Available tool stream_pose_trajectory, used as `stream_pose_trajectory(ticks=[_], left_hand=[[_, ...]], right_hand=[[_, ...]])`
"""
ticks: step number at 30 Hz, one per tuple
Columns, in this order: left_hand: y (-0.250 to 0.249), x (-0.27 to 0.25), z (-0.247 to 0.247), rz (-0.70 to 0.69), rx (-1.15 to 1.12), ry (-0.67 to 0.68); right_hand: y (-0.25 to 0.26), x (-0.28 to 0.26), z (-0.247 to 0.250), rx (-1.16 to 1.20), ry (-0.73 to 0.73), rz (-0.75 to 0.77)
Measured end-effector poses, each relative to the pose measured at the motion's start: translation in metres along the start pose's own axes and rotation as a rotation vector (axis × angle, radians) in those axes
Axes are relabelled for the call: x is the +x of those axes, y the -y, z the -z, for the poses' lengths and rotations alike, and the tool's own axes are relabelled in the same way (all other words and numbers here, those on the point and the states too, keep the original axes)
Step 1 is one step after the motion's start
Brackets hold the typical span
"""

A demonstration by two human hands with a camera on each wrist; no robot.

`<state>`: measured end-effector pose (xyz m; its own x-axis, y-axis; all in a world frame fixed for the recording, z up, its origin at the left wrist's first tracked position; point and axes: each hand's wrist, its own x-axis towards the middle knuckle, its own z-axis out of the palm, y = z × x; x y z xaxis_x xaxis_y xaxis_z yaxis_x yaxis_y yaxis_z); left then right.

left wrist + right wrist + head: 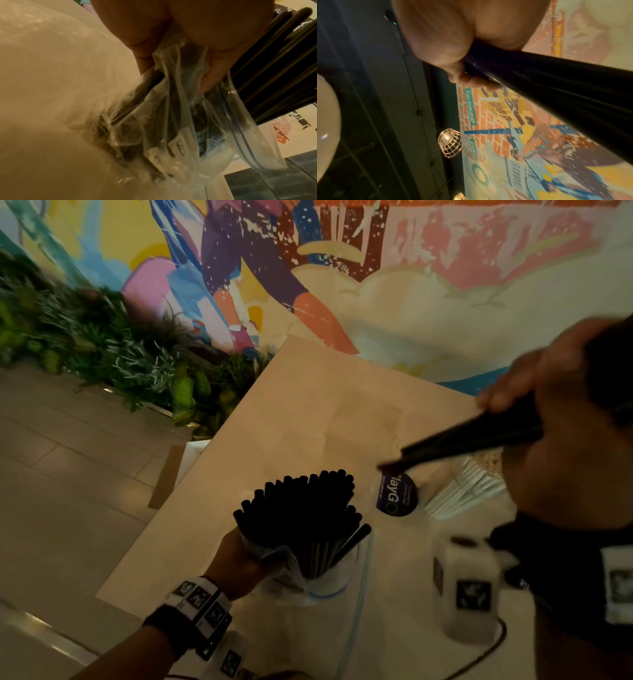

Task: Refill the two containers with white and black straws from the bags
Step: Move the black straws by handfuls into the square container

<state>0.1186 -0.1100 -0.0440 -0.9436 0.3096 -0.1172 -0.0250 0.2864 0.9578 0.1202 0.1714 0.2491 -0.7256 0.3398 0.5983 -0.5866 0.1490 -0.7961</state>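
Note:
My left hand (236, 563) grips a clear zip bag (318, 580) full of black straws (301, 515), held upright above the table's near part. In the left wrist view the fingers (171, 33) clutch the crumpled plastic bag (163, 121) with the black straws (274, 67) sticking out. My right hand (534, 392) is raised at the right and holds a small bunch of black straws (472, 440) pointing down-left; the right wrist view shows those straws (556, 88) in its fist. A container with a purple label (397, 494) lies on the table under the bunch's tips. White straws (466, 491) lie beside it.
The pale table (308, 412) stands against a painted mural wall (342, 268). Green plants (102, 344) line the wall at the left, above a tiled floor (68, 491). A cable (486, 655) runs along the table's near right.

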Motion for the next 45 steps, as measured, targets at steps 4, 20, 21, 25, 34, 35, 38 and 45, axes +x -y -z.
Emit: stream_pose_trajectory(ticks=[4,20,21,25,34,35,38,45], left_hand=[[-0.004,-0.002,-0.002,-0.012,-0.026,-0.018],[-0.019,-0.007,-0.004,0.019,-0.016,-0.045],[-0.018,-0.006,-0.004,0.031,-0.025,-0.045],[-0.018,-0.005,-0.004,0.057,-0.011,-0.032],[-0.018,-0.005,-0.003,0.036,-0.015,-0.024],[-0.017,-0.005,-0.002,0.04,-0.014,-0.024],[-0.017,-0.006,-0.002,0.04,-0.014,-0.036],[-0.017,-0.007,-0.003,0.036,-0.031,-0.034]], right_hand=[[-0.025,0.04,-0.009,-0.01,-0.203,0.117],[-0.164,0.017,-0.023,-0.057,-0.264,-0.463],[-0.161,0.019,-0.023,-0.054,-0.242,-0.449],[-0.154,0.018,-0.02,-0.064,-0.14,-0.463],[-0.141,0.033,-0.021,-0.063,-0.066,-0.384],[-0.144,0.032,-0.02,-0.081,-0.047,-0.397],[-0.156,0.021,-0.014,-0.304,0.082,-0.486],[-0.162,-0.003,-0.004,-0.724,0.324,-0.472]])
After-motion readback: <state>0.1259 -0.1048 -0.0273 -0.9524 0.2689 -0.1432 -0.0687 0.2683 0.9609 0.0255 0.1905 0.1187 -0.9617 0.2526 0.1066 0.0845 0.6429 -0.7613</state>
